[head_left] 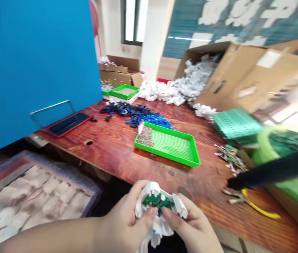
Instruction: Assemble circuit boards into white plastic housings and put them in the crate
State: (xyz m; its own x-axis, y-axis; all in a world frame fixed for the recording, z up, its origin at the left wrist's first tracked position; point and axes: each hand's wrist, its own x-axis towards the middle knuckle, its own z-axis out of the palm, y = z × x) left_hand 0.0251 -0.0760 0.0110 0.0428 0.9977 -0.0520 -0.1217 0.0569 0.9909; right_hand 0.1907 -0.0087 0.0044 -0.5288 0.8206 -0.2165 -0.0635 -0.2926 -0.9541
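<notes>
Spreading beneath everything, the wooden counter (107, 151) gives the supplies a shared surface within the person's reach. Toward its far right side, a large cardboard box (244, 77) leans with its mouth facing the work, so its white plastic pieces (199, 75) spill out where they can presumably be gathered easily. Left of these lies a loose heap of blue and black parts (138, 114), just behind the shallow green tray (164, 155); the tray's raised rim probably keeps the small pins (146, 136), bunched at its left end, from scattering. Over on the right, green boards (237, 123) are stacked flat, likely to save room.

Near the counter's front edge, the left grip (128, 218) and right grip (193, 225) pinch a white casing (153, 187) from opposite sides, fingers curled around it and thumbs nearly meeting. That hold seems meant to steady it while leaving its inside visible. Within it sits a green circuit board (149, 200), the thumbs at its near edge, apparently for control. A tiny blue part (159, 213) shows between the thumbs.
</notes>
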